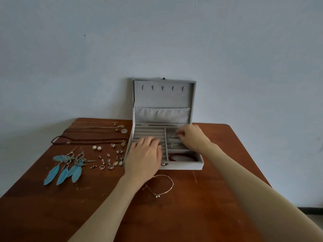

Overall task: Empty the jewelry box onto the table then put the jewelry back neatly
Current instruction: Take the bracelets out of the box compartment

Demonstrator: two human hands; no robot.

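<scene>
The box (164, 149) sits open on the table (227, 189), lid propped upright against the wall. The right hand (190, 137) is over the back right compartment, fingers curled down toward a small metal piece (173, 137) lying just left of the fingertips; motion blur hides whether it is pinched, so I cannot tell. The left hand (145, 154) rests flat on the ring rolls, fingers straight, steadying the box. A green-tinted piece (173, 145) lies one compartment nearer, and a red bracelet (183, 157) in the front one, its length running left to right. The right hand is clearly the nearer to all three. Feather earrings (64, 168), studs and necklaces lie well apart on the left, a thin bracelet (162, 185) in front.
</scene>
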